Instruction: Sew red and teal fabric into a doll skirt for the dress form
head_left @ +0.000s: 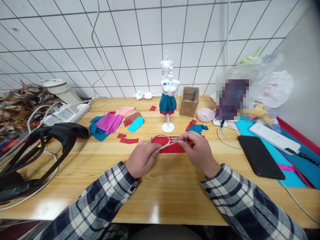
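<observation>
- Midway along the wooden desk's [160, 200] width, short of its centre, lies a flat red cloth [172, 149], smooth and straight-edged.
- Just above this cloth are slim scissors [169, 144], with a pale, rounded loop handle toward the left and short, pointed metal blades [174, 139] toward the right.
- The left hand [143, 158] is curled, its thumb and forefinger closed on the loop's near side.
- The right hand [197, 150] has thumb and forefinger drawn close together just beside the blade tips; I cannot tell whether they meet or pinch anything.
- Toward the desk's back edge stands a glossy white mannequin [170, 87] on a round base, in a gathered teal skirt [168, 104] with red hem.
- Nearer the desk's left edge, crumpled magenta fabric [110, 123] overlaps teal fabric [100, 135].
</observation>
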{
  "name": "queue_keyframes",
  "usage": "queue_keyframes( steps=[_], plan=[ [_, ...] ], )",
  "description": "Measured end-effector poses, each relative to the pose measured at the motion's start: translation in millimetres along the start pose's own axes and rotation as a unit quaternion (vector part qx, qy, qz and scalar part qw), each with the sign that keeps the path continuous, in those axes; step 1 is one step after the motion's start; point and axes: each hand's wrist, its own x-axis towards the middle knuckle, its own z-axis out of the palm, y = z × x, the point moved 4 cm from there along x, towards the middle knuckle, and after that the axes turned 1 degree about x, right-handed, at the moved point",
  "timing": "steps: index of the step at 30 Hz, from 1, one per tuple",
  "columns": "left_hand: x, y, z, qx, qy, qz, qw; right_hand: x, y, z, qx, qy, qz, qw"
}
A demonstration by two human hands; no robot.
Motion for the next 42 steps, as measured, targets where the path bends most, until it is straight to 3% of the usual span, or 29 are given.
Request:
queue_keyframes(
  steps=[5,11,17,21,24,27,30,34,36,38,41,42],
  plan=[
    [0,-8,-1.2,0.019,-0.003,-0.042,0.999,0,1,-3,-0.016,0.012,-0.004,1.000],
    [-2,-22,-7.5,0.019,0.019,-0.109,0.994,-7,-11,6,-0.036,-0.005,-0.098,0.994],
    [-1,-23,-6.4,-0.054,-0.001,-0.066,0.996,-7,-9,1,-0.048,0.019,-0.088,0.995],
    [-1,-24,-8.3,-0.037,0.012,-0.078,0.996,-6,-9,2,-0.050,0.019,-0.100,0.994],
    [-2,-27,-13.2,-0.053,0.035,-0.139,0.988,-9,-15,4,-0.051,0.018,-0.137,0.989],
    [-3,-28,-18.2,-0.135,0.057,-0.204,0.968,-15,-28,4,-0.067,0.042,-0.205,0.976],
    [-1,-24,-21.7,-0.189,0.078,-0.219,0.954,-18,-40,4,-0.082,0.069,-0.269,0.957],
    [0,-19,-20.7,-0.176,0.098,-0.226,0.953,-20,-44,3,-0.084,0.090,-0.287,0.950],
    [-2,-28,-20.6,-0.180,0.108,-0.238,0.948,-22,-44,0,-0.085,0.085,-0.283,0.951],
    [-8,-50,-27.0,-0.189,0.153,-0.266,0.933,-23,-41,-6,-0.078,0.087,-0.262,0.958],
    [-24,-97,-49.3,-0.145,0.286,-0.335,0.886,-17,-29,-18,-0.050,0.107,-0.154,0.981],
    [-27,-110,-54.6,-0.116,0.293,-0.345,0.884,-13,-22,-19,-0.027,0.098,-0.094,0.990]
  ],
)
